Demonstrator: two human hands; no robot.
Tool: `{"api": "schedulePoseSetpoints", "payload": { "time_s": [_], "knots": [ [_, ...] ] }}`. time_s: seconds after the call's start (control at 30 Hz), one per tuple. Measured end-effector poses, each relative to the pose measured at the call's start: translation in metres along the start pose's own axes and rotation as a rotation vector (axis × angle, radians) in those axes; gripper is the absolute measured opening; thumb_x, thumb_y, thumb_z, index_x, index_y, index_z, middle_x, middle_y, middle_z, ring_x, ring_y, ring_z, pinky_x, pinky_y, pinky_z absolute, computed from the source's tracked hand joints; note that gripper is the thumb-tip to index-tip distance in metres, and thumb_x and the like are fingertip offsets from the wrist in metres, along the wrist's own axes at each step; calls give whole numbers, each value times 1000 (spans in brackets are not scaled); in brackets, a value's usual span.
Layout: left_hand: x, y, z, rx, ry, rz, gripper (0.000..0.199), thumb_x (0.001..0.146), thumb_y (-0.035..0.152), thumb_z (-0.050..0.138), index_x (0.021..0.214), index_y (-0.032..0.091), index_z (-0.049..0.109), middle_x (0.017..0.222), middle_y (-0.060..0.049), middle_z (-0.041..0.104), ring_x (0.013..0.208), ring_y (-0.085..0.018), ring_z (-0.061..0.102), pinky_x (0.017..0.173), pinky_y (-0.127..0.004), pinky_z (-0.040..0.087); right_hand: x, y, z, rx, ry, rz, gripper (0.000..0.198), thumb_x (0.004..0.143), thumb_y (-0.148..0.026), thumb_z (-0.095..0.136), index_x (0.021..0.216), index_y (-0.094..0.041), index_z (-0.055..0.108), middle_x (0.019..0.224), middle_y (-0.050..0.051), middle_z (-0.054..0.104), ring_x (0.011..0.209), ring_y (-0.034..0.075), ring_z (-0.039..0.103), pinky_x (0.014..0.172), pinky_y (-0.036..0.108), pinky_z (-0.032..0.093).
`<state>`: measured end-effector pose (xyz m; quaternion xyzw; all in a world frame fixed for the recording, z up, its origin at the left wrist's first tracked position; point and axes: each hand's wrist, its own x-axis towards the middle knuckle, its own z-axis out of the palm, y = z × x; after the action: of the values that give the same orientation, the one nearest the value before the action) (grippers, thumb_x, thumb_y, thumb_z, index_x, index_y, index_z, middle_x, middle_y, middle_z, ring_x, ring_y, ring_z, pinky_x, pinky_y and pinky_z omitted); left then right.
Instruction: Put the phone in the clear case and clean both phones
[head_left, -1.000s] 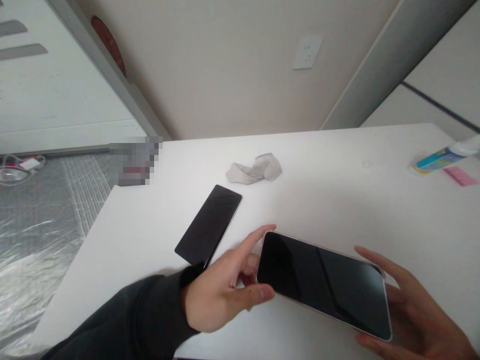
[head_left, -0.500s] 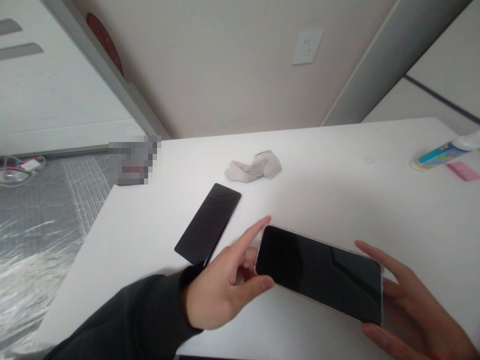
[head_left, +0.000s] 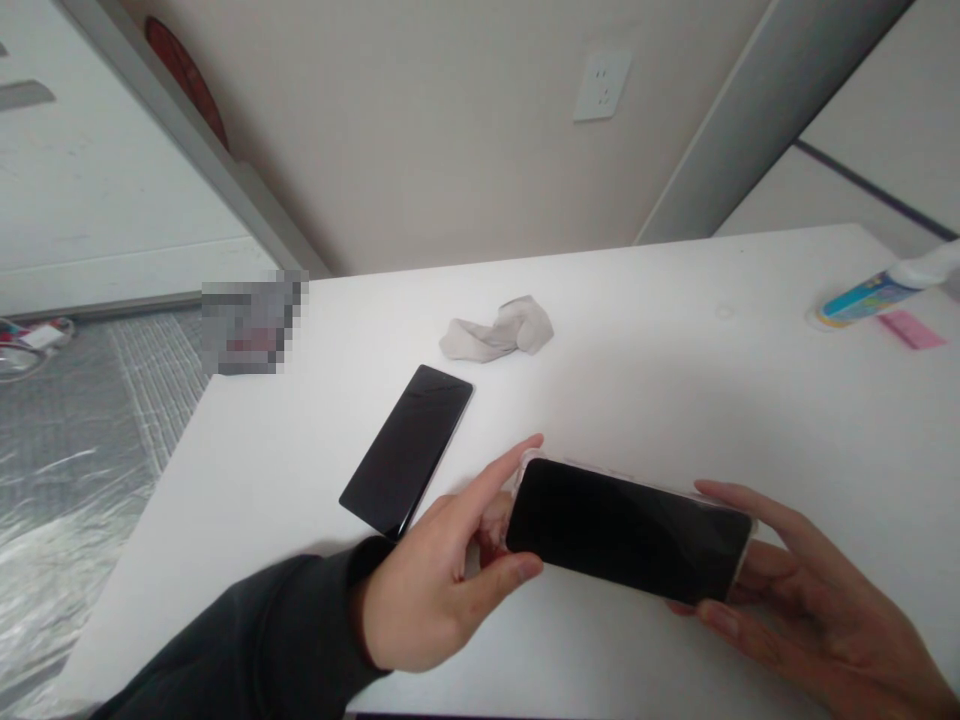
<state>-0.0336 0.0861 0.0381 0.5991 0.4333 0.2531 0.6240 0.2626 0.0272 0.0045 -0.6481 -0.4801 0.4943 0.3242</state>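
A smartphone with a dark screen, in a clear case, is held sideways above the white table. My left hand grips its left end, thumb at the lower edge and index finger at the upper corner. My right hand is closed round the right end, with its thumb on the lower corner and index finger along the top edge. Some fingers of both hands are hidden behind the phone. A second dark phone lies on the table, just beyond my left wrist.
A crumpled pale cloth lies near the table's back edge. At the far right a spray bottle rests beside a pink piece. A blurred-out object sits at the left corner. Behind is a wall with a socket.
The held phone has tilted, showing more of its top edge, and its right end has come up. My right hand has moved slightly left with it. The whole view has shifted a little.
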Motion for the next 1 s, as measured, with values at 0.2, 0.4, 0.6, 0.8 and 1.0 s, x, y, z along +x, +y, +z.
{"api": "schedulePoseSetpoints", "payload": {
  "time_s": [0.2, 0.4, 0.6, 0.8, 1.0],
  "knots": [
    [-3, 5, 1, 154, 18, 109, 75, 94, 20, 61, 160, 24, 26, 76, 4, 57, 66, -14, 49, 67, -29, 41, 4, -4, -3, 6, -84, 8, 63, 80, -51, 77, 135, -35, 50, 92, 6, 80, 83, 29, 79, 75, 37, 67],
    [3, 9, -8, 223, 3, 162, 56, 97, 24, 54, 151, 18, 40, 81, 0, 64, 66, -14, 53, 67, -29, 45, 20, -21, 3, -205, -180, 7, 62, 75, -61, 76, 124, -24, 64, 112, 12, 76, 96, 33, 75, 84, 43, 64],
    [-19, 6, -20, 696, 208, 204, 55, 97, 26, 59, 150, 21, 46, 119, -11, 68, 111, -26, 62, 100, -45, 52, 35, -64, 26, -41, -575, -54, 41, 84, -57, 69, 102, -19, 71, 97, 7, 75, 93, 28, 72, 78, 37, 60],
    [-48, -50, -26, 1081, 658, 142, 73, 91, 27, 68, 157, 22, 37, 166, -19, 30, 148, -43, 35, 115, -65, 39, 47, -55, 57, -22, -299, -88, 36, 81, -49, 70, 98, -20, 59, 91, 6, 71, 82, 25, 71, 68, 35, 56],
    [-44, -64, -3, 974, 818, 129, 57, 93, 23, 59, 148, 17, 45, 143, -16, 56, 132, -35, 54, 109, -57, 49, 55, -58, 88, -51, -174, -80, 60, 77, -51, 68, 121, -21, 41, 90, 5, 74, 78, 29, 75, 70, 42, 59]
  ]
}}
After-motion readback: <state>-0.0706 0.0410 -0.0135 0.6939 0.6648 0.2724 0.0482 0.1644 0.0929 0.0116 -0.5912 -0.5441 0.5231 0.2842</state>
